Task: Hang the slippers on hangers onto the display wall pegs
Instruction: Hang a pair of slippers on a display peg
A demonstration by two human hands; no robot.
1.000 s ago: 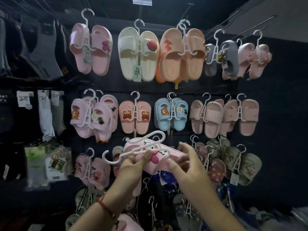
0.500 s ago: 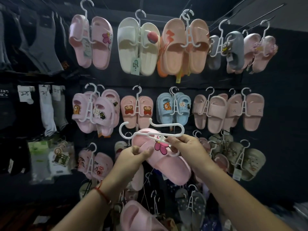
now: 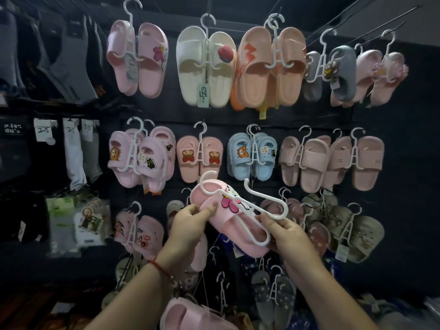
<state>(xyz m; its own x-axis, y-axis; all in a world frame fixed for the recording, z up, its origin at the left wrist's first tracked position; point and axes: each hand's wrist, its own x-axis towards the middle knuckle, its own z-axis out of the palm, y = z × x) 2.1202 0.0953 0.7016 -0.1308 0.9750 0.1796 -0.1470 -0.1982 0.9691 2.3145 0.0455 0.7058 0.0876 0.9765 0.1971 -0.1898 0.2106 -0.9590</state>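
Head view: hanger (image 3: 250, 206) now tilted across slipper (image 3: 228, 225).

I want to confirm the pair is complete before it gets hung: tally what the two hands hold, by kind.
Pink foam slipper with a flower charm: 1
White plastic hanger: 1
Total: 2

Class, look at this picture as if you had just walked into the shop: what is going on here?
A person stands at a dark display wall hung with pairs of slippers on white hangers. The left hand grips the toe end of a pink rubber slipper with a cartoon flower patch. The right hand pinches a white plastic slipper hanger lying across it. The slipper is not yet hung on a peg. A second pink slipper sits low in view, near the left forearm.
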